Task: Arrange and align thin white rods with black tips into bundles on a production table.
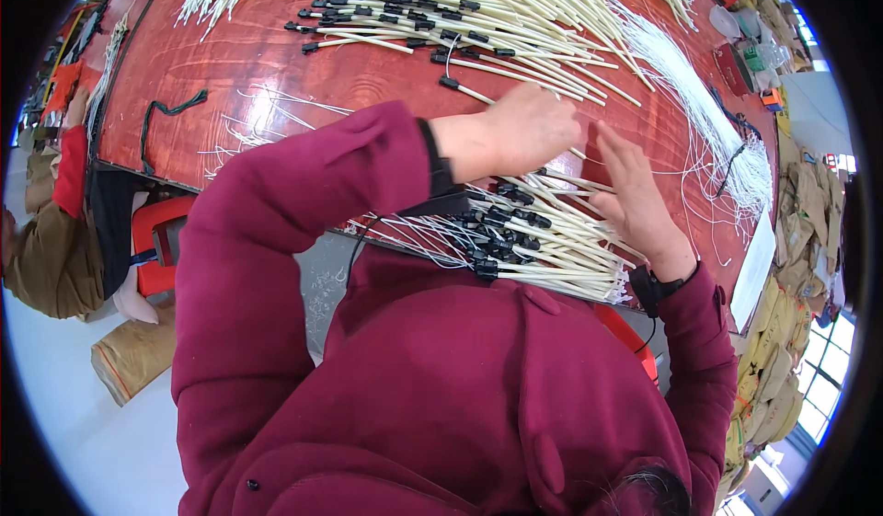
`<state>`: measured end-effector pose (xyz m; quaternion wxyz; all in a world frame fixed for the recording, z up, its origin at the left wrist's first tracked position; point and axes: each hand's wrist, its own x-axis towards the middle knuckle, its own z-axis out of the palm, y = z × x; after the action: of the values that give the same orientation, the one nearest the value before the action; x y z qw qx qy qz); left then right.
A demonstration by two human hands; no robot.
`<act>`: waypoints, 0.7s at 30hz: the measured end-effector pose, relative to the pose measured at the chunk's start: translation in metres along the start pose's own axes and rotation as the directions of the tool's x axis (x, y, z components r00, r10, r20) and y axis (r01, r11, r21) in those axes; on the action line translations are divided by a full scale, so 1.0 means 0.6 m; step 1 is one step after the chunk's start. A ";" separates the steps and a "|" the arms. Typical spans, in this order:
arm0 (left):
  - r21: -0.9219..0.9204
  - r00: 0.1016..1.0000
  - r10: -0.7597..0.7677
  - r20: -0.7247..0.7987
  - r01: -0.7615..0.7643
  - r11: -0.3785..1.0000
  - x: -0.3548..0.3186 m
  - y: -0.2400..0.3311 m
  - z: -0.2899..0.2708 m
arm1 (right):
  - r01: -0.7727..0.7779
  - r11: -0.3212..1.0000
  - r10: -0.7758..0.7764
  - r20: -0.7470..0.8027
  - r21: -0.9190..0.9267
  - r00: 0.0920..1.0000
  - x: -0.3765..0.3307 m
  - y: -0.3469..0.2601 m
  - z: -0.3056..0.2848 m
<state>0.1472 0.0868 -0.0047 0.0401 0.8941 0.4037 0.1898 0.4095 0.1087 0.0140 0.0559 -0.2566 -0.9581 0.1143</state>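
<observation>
My left hand (535,128) is closed over the middle of a cream tube with a black clip (449,83) at its left end. What its fingers grip is hidden. My right hand (641,189) is to the right of it, fingers stretched out and thumb apart, next to a thin white wire. Below both hands, near the table's front edge, lies a heap of cream tubes (579,263) with black clips (515,217) and thin white wires trailing left. Beyond my hands a larger pile of similar tubes (543,33) spreads across the table.
A long bundle of white wires (704,111) lies on the right of the red table (193,65). Loose white wires (267,116) and a dark cord (170,108) lie on the left. A red stool (152,240) stands at the left, with another person beside it. Stacked sacks (773,360) line the right.
</observation>
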 end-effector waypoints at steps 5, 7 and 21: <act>0.044 0.827 -0.456 -0.329 0.495 0.868 -0.090 -0.050 -0.070 | -0.175 0.981 0.185 -0.127 0.088 0.974 0.006 0.042 -0.002; 0.044 0.756 -0.540 -0.370 0.595 0.803 -0.102 -0.075 -0.071 | -0.104 0.991 0.112 -0.104 0.080 0.988 0.034 0.034 -0.004; -0.339 0.660 -0.705 -0.260 0.621 0.707 -0.180 -0.162 -0.106 | 0.031 0.992 -0.054 -0.197 -0.121 0.979 0.067 0.025 0.009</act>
<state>-0.0101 0.0669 -0.0008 0.1290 0.6204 0.6792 0.3704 0.3812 0.1402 0.0068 0.1390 -0.2491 -0.9580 0.0301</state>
